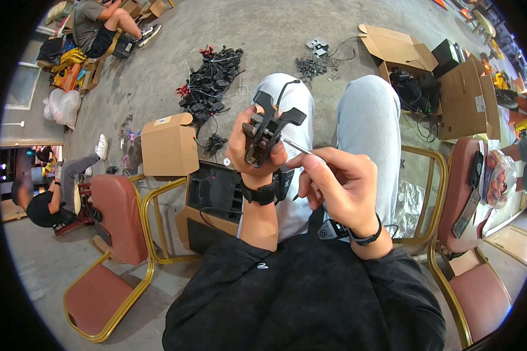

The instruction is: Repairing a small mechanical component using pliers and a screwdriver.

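My left hand point(247, 157) is closed on a black device point(263, 132) with two wide paddle-like ends and a short dark cable arching from its top. The device is held above my left knee, over my jeans point(366, 105). My right hand point(339, 187) grips a thin silver tool point(296, 145), like a screwdriver, between thumb and fingers. The tool points up and left at the device, its tip at or very near the right side; I cannot tell if they touch. Black straps are round both my wrists.
Ahead lie a black cable pile point(214, 82), small dark parts point(313, 67) and open cardboard boxes point(462, 99). A folded carton point(167, 146) is front-left. Red padded chairs point(108, 298) flank me. A person point(47, 205) sits at left, another point(96, 32) at upper left.
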Available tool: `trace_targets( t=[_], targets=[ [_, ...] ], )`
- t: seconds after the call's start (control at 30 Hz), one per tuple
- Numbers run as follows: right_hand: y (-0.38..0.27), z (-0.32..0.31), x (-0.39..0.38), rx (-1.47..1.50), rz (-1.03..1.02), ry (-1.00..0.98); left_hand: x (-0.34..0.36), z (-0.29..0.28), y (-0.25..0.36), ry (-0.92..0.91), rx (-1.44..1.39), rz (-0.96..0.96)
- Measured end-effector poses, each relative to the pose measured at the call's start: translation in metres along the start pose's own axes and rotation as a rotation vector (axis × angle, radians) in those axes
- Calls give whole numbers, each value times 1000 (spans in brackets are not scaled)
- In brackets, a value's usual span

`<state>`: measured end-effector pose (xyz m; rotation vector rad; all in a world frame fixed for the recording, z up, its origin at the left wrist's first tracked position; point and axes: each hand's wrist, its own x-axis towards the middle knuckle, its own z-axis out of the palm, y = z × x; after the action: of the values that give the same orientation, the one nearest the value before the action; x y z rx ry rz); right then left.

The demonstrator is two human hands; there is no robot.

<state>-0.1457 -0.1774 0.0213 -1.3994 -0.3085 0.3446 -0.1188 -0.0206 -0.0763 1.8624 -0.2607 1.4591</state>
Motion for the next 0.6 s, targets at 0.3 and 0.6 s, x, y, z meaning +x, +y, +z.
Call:
trace_targets(
  t=[0.3, 0.6],
  targets=[
    [-6, -8, 5, 499, 358, -87, 6, -3, 2, -60, 61, 73],
    [-2, 4, -3, 294, 165, -66, 0, -1, 0, -24, 47, 26]
  ],
)
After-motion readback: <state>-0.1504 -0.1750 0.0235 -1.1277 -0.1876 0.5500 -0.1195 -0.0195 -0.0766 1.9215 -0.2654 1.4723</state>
